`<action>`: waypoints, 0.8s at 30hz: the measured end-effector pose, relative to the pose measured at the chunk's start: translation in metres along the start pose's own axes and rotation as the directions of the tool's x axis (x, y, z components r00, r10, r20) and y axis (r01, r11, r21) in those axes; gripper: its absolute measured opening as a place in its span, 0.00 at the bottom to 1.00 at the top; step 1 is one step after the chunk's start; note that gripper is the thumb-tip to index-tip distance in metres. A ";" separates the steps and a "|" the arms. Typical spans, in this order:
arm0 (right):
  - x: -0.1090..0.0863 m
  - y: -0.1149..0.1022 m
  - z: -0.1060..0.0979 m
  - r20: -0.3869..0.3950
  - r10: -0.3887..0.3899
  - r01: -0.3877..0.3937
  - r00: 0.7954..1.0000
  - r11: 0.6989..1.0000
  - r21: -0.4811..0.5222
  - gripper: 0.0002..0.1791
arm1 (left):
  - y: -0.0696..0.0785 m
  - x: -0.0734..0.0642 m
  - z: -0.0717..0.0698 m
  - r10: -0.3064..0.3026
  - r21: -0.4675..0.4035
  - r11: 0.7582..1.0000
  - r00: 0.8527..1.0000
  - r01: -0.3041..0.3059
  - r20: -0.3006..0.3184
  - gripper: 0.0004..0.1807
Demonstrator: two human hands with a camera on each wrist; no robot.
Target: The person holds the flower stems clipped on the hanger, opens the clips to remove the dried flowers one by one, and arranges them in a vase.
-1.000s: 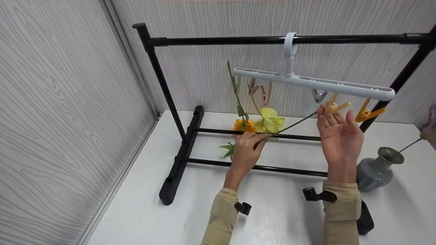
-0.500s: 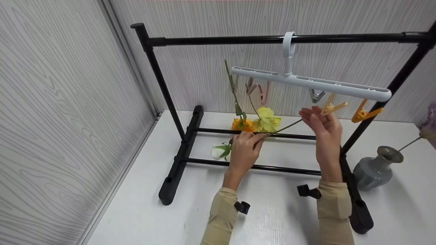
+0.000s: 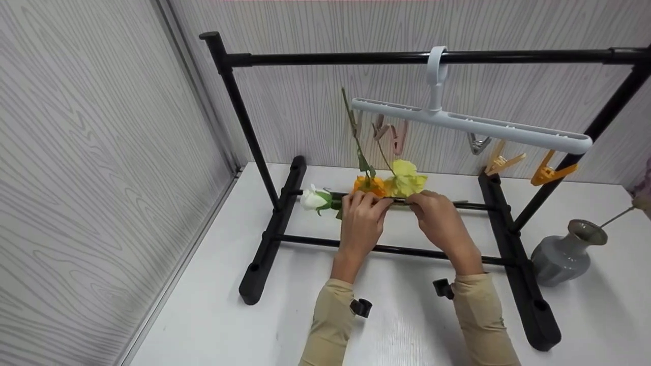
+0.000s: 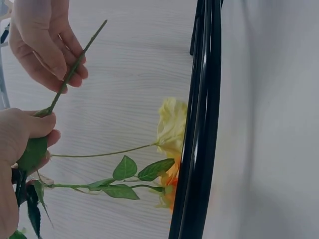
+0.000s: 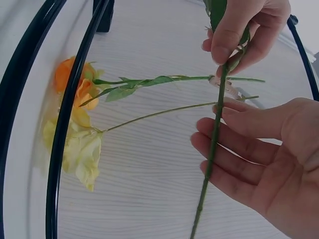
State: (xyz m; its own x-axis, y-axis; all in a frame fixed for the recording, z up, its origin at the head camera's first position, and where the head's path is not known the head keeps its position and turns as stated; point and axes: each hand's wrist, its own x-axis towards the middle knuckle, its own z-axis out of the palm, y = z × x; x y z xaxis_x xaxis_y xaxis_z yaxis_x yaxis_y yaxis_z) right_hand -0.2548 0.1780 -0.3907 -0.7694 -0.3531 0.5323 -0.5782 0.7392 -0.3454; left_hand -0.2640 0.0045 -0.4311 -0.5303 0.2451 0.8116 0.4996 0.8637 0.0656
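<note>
The left hand [image 3: 361,221] pinches the white rose [image 3: 314,199], bloom to its left.

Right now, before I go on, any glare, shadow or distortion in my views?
Head: pale glare on the white table, soft shadow beside the grey vase. Left wrist: dimmer, with bright streaks along the black bars. Right wrist: black bars look curved, possibly lens distortion; the green stem reads clearly.

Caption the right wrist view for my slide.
Left hand pinches a slender green stem crossing the right hand, an orange flower and pale yellow flower beyond.
</note>
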 end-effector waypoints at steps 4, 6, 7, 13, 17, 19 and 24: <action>0.000 0.001 -0.001 0.064 0.015 -0.014 0.998 1.000 -0.005 0.08 | -0.001 0.000 0.000 0.010 0.021 1.000 1.000 -0.009 -0.006 0.04; 0.000 0.002 -0.002 0.094 0.031 -0.030 0.995 1.000 -0.008 0.08 | 0.000 0.000 0.000 0.012 0.035 0.999 1.000 -0.012 -0.004 0.04; 0.000 0.002 -0.002 0.105 0.038 -0.037 0.994 0.999 -0.011 0.07 | 0.000 0.000 0.000 0.014 0.040 0.999 1.000 -0.014 -0.004 0.03; 0.000 0.003 -0.002 0.105 0.030 -0.028 0.994 0.999 -0.016 0.07 | 0.000 0.001 0.001 0.021 0.063 0.998 0.999 -0.019 -0.029 0.03; -0.001 0.003 -0.003 0.064 -0.016 0.018 0.998 0.999 -0.029 0.07 | -0.001 0.001 0.000 -0.011 0.032 0.999 0.998 0.013 -0.056 0.04; -0.001 0.004 -0.004 0.047 -0.030 0.032 0.998 0.999 -0.032 0.07 | -0.002 0.001 0.000 -0.027 0.003 1.000 0.997 0.028 -0.069 0.05; -0.002 0.006 -0.007 0.024 -0.027 0.028 0.999 0.999 -0.043 0.07 | -0.008 0.001 -0.001 -0.035 -0.033 0.999 0.996 0.032 -0.077 0.13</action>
State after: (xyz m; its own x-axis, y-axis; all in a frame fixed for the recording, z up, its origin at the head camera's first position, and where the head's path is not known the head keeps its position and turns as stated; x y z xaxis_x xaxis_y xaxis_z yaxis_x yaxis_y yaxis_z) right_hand -0.2548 0.1865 -0.3885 -0.7600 -0.3867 0.5224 -0.5872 0.7530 -0.2969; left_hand -0.2681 -0.0019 -0.4301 -0.4934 0.1803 0.8509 0.5045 0.8562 0.1111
